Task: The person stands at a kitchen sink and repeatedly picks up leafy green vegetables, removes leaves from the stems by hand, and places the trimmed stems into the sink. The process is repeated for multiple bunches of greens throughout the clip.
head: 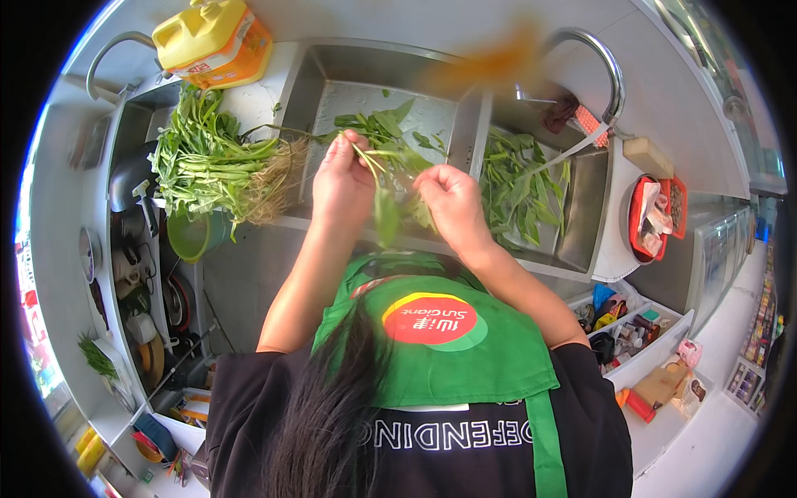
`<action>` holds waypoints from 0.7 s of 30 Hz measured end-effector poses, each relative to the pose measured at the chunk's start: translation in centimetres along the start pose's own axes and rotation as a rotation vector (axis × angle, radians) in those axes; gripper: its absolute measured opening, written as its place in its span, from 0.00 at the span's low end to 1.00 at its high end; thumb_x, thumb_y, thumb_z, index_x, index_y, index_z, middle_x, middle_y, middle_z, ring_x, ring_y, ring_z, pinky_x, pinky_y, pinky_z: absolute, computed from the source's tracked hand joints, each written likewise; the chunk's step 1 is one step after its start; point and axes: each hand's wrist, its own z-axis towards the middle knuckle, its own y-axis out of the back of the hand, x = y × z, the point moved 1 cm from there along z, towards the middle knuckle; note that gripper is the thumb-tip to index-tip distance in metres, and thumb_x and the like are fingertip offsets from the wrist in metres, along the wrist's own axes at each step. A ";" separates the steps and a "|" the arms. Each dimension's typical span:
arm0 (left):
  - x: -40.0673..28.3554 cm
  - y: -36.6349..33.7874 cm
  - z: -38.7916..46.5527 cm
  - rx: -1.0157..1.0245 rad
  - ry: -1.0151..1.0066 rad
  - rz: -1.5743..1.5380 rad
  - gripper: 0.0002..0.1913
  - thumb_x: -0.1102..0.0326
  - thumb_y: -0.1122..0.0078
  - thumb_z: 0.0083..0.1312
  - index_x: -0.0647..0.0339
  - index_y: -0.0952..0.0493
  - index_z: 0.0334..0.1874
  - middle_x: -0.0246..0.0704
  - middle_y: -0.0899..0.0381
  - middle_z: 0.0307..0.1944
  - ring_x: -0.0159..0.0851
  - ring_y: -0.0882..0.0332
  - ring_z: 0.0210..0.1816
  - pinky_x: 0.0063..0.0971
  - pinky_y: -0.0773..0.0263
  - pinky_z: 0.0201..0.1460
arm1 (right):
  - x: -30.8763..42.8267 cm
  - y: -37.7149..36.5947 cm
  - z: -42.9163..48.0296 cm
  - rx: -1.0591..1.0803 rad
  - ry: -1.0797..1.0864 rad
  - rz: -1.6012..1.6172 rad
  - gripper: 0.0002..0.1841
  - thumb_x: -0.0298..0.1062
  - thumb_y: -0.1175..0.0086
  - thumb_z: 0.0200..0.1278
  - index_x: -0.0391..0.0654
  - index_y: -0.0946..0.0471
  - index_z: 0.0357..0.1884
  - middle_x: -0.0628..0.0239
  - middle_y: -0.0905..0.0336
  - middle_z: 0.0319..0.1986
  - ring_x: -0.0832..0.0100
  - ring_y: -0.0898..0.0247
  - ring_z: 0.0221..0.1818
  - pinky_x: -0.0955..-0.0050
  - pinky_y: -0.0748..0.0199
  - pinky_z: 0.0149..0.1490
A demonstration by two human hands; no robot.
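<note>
My left hand (344, 180) pinches thin green stems of a leafy vegetable (386, 215) over the near part of the left sink basin (330, 75). My right hand (451, 199) is close by on the right, its fingers curled beside blurred leaves; whether it grips a leaf I cannot tell. Loose leaves (389, 121) lie in the basin beyond my hands. More leafy stems (520, 187) lie in the right basin. A big bunch of leafy greens with roots (212, 168) rests on the counter to the left, its roots towards the basin.
A yellow jug (212, 43) stands behind the bunch. A chrome faucet (613, 81) arches over the right basin, with a thin water stream. Red baskets (654, 215) and a sponge (647, 155) sit at right. A green bucket (193, 236) is below left; open drawers (647, 348) hold assorted items.
</note>
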 end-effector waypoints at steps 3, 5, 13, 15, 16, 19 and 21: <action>-0.6 1.2 1.8 0.100 0.190 -0.066 0.10 0.57 0.54 0.81 0.51 0.24 0.47 0.23 0.26 0.38 0.29 0.31 0.36 0.22 0.30 0.39 | -0.6 1.2 0.1 -0.074 0.105 -0.341 0.12 0.33 0.41 0.65 0.37 0.18 0.47 0.48 0.17 0.42 0.62 0.18 0.33 0.65 0.22 0.40; -0.1 0.6 2.5 0.047 0.338 -0.205 0.11 0.54 0.54 0.80 0.49 0.24 0.49 0.22 0.26 0.38 0.29 0.32 0.36 0.21 0.31 0.37 | -2.9 1.8 -0.4 -0.157 0.290 -0.724 0.16 0.35 0.40 0.66 0.38 0.19 0.52 0.43 0.21 0.52 0.52 0.17 0.39 0.59 0.20 0.44; 12.9 -7.1 3.5 0.016 0.492 0.865 0.29 0.68 0.40 0.71 0.73 0.36 0.70 0.44 0.20 0.49 0.40 0.18 0.45 0.32 0.21 0.47 | -9.3 4.9 -4.4 0.132 -0.057 -0.602 0.14 0.37 0.40 0.66 0.42 0.18 0.50 0.55 0.16 0.41 0.57 0.18 0.37 0.62 0.21 0.45; 14.3 -4.6 3.0 0.134 0.019 1.194 0.30 0.69 0.41 0.70 0.71 0.38 0.73 0.44 0.21 0.49 0.40 0.18 0.47 0.32 0.22 0.51 | -8.5 4.2 -4.0 0.221 -0.043 -0.599 0.11 0.35 0.40 0.65 0.41 0.18 0.45 0.54 0.16 0.35 0.56 0.18 0.34 0.61 0.22 0.42; 12.0 -4.8 1.5 0.226 -0.103 1.138 0.29 0.70 0.42 0.70 0.69 0.37 0.72 0.44 0.21 0.49 0.39 0.18 0.47 0.33 0.22 0.53 | -7.4 3.5 -3.4 0.211 -0.023 -0.548 0.11 0.35 0.40 0.65 0.40 0.17 0.44 0.53 0.17 0.33 0.56 0.19 0.33 0.61 0.23 0.41; 1.8 -2.6 -2.4 0.369 -0.369 1.236 0.15 0.73 0.44 0.69 0.64 0.22 0.57 0.42 0.19 0.48 0.42 0.18 0.49 0.34 0.23 0.53 | -3.6 0.0 -0.5 0.199 0.146 -0.510 0.07 0.31 0.41 0.64 0.38 0.18 0.38 0.50 0.20 0.28 0.54 0.20 0.30 0.61 0.26 0.37; -3.7 -0.5 -4.3 0.172 -0.426 1.287 0.09 0.75 0.44 0.68 0.65 0.19 0.47 0.43 0.17 0.42 0.44 0.17 0.46 0.34 0.22 0.51 | 0.9 -4.6 2.2 0.231 0.329 -0.472 0.06 0.28 0.43 0.64 0.38 0.19 0.38 0.51 0.19 0.30 0.52 0.20 0.32 0.61 0.26 0.38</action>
